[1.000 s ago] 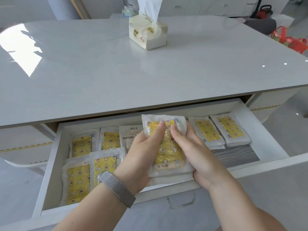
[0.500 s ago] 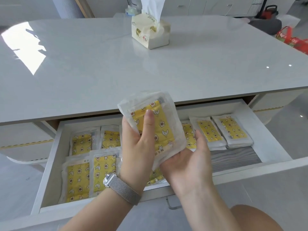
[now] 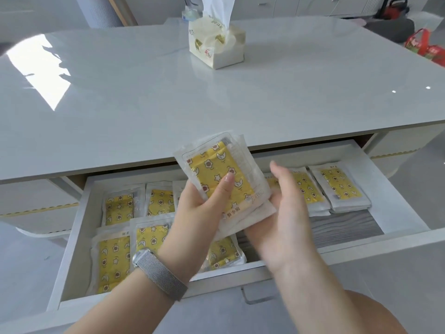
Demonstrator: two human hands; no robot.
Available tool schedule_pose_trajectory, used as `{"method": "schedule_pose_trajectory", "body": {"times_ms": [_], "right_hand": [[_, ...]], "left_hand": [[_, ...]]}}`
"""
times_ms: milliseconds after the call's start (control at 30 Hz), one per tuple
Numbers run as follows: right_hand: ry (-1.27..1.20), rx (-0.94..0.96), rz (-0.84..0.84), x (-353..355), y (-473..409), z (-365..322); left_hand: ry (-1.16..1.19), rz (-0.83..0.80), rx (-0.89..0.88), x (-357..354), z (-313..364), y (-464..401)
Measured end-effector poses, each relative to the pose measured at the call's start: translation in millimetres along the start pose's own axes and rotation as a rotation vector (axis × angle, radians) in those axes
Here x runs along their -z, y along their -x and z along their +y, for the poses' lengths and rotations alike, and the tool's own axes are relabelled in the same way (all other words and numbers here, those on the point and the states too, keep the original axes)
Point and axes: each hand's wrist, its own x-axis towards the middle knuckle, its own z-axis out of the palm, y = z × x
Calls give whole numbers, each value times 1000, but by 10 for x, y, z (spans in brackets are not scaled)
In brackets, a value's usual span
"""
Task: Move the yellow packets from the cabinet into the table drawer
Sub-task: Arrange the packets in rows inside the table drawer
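Note:
My left hand [image 3: 202, 208] grips a small stack of yellow packets [image 3: 216, 172] above the open table drawer [image 3: 399, 189], thumb across the top packet's yellow face. My right hand [image 3: 281, 213] sits just right of the stack with fingers straight and palm turned toward it, its lower palm under the stack's bottom edge. Several more yellow packets lie in the drawer: a group at the left [image 3: 118, 208], one under my hands [image 3: 224, 254], and a pile at the right [image 3: 339, 184]. The cabinet is out of view.
The white tabletop [image 3: 144, 104] overhangs the drawer's back half. A tissue box [image 3: 216, 44] stands at the table's far middle. A grey striped liner [image 3: 344, 227] shows in the drawer's right front. Red bags [image 3: 426, 44] sit on the floor at far right.
The packets have been lifted out of the drawer space and tilted up in my left hand. My right hand has let go of them and now sits beside the stack with straight fingers.

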Motion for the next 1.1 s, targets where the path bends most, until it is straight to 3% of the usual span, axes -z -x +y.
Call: {"method": "schedule_pose_trajectory", "body": {"times_ms": [167,267,400,533,600,700,800,1100], "right_hand": [[456,-51,-120,266,-134,-285],[543,-72,-76,237,-150,-264],[601,-125,-5,342,-344,-348],[728,-201,111,513,-504,-446],[810,-324,111,586,-538,-392],[876,-556,59,629,-592,-307],[856,-698,47,621,-628,-233],[897,-785,14,874,-860,21]], "left_hand": [[-213,-198,112,158,60,-98],[-372,-287,89,183,-62,-162],[-505,-269,117,263,-33,-211],[-1352,-494,-115,406,-147,-215],[-1546,-693,-84,430,-296,-214],[-1653,-845,-36,399,-412,-214],[-1775,-854,-83,383,-465,-231],[-1798,-935,-88,418,-567,-285]]}}
